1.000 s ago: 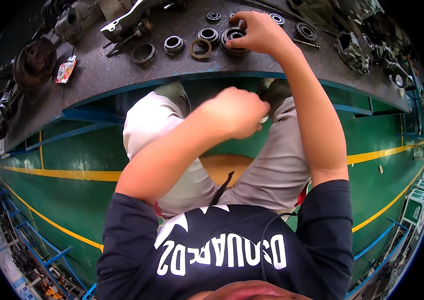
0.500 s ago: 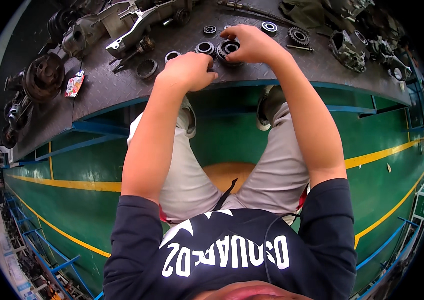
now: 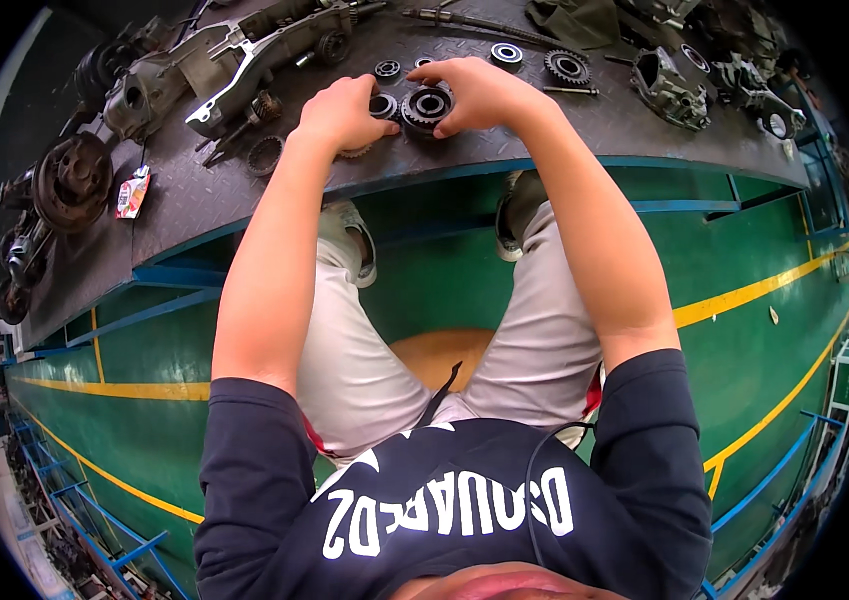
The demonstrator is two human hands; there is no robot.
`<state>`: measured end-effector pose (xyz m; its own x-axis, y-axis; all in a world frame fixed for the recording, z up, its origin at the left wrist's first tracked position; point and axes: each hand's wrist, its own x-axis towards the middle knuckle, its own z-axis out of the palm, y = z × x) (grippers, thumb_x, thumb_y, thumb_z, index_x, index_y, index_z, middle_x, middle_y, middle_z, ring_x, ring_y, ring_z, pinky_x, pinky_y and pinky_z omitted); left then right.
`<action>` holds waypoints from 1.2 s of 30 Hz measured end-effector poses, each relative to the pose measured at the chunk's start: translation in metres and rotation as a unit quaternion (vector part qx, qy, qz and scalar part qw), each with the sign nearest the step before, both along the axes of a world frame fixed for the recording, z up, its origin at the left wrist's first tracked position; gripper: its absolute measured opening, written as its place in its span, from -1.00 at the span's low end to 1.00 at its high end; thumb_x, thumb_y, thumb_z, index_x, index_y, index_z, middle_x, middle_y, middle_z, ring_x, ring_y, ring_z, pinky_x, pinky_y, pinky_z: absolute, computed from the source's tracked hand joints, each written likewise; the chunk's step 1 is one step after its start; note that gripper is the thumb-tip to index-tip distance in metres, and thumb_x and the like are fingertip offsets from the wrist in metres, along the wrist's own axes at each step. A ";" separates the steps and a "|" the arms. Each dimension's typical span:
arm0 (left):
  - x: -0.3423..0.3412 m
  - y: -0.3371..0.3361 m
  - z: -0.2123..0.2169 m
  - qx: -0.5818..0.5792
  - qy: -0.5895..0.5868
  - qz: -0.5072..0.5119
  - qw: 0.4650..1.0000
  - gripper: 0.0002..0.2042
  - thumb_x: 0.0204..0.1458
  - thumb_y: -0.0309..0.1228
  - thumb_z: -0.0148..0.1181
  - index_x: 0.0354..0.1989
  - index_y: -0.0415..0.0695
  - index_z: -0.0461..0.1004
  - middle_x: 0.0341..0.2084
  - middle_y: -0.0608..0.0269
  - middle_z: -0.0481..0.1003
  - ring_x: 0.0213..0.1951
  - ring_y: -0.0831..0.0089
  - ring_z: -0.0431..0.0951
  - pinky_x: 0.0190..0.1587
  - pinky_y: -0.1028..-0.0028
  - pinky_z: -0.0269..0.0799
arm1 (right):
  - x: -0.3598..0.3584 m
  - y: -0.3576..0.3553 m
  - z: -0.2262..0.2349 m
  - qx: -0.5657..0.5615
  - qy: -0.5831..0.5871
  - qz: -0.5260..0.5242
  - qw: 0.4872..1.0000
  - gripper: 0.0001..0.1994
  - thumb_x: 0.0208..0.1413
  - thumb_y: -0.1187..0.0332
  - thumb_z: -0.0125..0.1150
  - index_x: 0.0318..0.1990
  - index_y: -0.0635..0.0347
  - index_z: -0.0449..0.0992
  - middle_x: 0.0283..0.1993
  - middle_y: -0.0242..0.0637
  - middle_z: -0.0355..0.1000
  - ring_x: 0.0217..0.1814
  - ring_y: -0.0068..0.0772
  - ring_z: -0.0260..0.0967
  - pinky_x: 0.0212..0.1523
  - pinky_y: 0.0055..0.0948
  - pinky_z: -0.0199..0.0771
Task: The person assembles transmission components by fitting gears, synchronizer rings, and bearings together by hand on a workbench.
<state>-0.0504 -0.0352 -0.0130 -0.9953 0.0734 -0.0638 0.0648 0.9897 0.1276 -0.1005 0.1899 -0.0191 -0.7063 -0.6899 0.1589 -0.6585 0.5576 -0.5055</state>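
On the dark metal workbench [image 3: 484, 150] my right hand [image 3: 479, 95] curves around a thick toothed gear [image 3: 426, 105], its thumb at the near side and its fingers at the far side. Just left of that gear, my left hand [image 3: 342, 115] has its fingers and thumb around a smaller metal ring [image 3: 381, 106], partly covered by the hand. Another round part shows only a sliver under the left palm. Beyond the hands lie a small bearing [image 3: 387, 69] and, farther right, a shiny bearing [image 3: 506, 54].
A wide gear [image 3: 567, 67] and a bolt [image 3: 571, 91] lie to the right, near an open housing [image 3: 669, 90]. Leftward are a toothed ring [image 3: 265, 155], a geared shaft [image 3: 264, 108], a large casing [image 3: 214, 105], a rusty drum [image 3: 74, 182] and a small packet [image 3: 132, 193].
My left hand has moved away from me, bringing its fingers around the smaller ring. The right hand stays at the toothed gear. The whole view has shifted slightly.
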 end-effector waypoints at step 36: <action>-0.009 -0.003 0.004 0.289 0.179 0.055 0.939 -0.40 0.10 -0.35 0.46 0.19 -0.45 0.32 0.04 -0.46 0.54 0.14 -0.27 0.57 0.20 0.08 0.52 | -0.007 -0.043 0.027 -0.335 0.255 -0.016 0.907 -0.55 0.03 0.70 0.29 0.08 0.07 0.69 -0.10 -0.19 0.69 -0.02 -0.13 0.64 -0.02 -0.26 0.67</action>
<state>-0.0594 -0.0382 -0.0094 -0.9491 -0.1116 0.2947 0.1073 0.7648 0.6352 -0.1080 0.1473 0.0078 -0.4400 -0.2982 0.8471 -0.8913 0.2599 -0.3715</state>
